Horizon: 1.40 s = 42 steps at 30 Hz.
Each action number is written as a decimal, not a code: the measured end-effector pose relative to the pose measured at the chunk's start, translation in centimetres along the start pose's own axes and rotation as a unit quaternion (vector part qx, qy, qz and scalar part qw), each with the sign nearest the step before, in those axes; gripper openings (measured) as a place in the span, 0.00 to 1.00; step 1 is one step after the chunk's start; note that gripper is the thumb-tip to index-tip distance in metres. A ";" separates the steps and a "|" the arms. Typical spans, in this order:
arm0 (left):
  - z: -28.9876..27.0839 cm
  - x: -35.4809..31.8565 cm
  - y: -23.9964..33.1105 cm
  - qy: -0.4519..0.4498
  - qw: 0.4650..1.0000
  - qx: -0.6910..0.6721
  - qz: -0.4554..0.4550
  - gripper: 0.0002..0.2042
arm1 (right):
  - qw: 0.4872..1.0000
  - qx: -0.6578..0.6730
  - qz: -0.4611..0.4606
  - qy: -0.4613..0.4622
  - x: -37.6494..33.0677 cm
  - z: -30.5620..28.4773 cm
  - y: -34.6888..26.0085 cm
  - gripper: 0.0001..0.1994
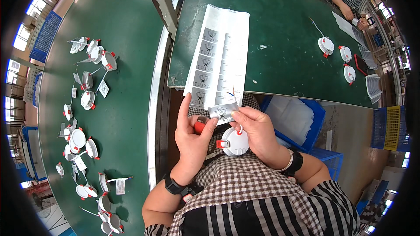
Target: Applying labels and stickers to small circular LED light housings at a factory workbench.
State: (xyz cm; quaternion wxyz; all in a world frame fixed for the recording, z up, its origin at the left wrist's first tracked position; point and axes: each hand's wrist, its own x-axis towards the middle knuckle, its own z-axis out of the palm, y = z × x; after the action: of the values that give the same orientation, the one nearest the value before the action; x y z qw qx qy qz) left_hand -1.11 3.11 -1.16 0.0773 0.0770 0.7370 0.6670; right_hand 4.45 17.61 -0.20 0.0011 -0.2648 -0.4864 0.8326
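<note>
A silver printed label (pixel 222 112) is held in front of my body, around or against the cable of a round white downlight (pixel 236 142). My right hand (pixel 258 129) pinches the label's right end between thumb and fingers. At the label's lower left corner is the thumb of my left hand (pixel 192 133), its index finger stretched up. A red piece (pixel 199 126) shows in the left palm; I cannot make out what it belongs to. The downlight hangs below by its white cable, red-tipped spring clip to the left. Bare wire ends (pixel 233 91) stick up above the label.
A sheet of silver labels (pixel 205 63) lies on the green table (pixel 280 61), overhanging its near edge. Several downlights (pixel 78 139) stand on the green surface at left. More downlights (pixel 325 46) lie at right, near a co-worker's hands (pixel 350 15). A blue crate (pixel 317 122) stands below.
</note>
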 end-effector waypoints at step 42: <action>0.2 0.2 -0.5 0.009 1.000 0.019 0.005 0.36 | 0.999 0.033 0.030 0.019 0.3 0.0 0.1 0.12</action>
State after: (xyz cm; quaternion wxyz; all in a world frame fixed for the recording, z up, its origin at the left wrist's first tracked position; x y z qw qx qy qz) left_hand -1.23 3.30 -1.65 0.0655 0.0761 0.7499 0.6539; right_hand 4.16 17.60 -0.42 -0.0065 -0.2947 -0.4506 0.8427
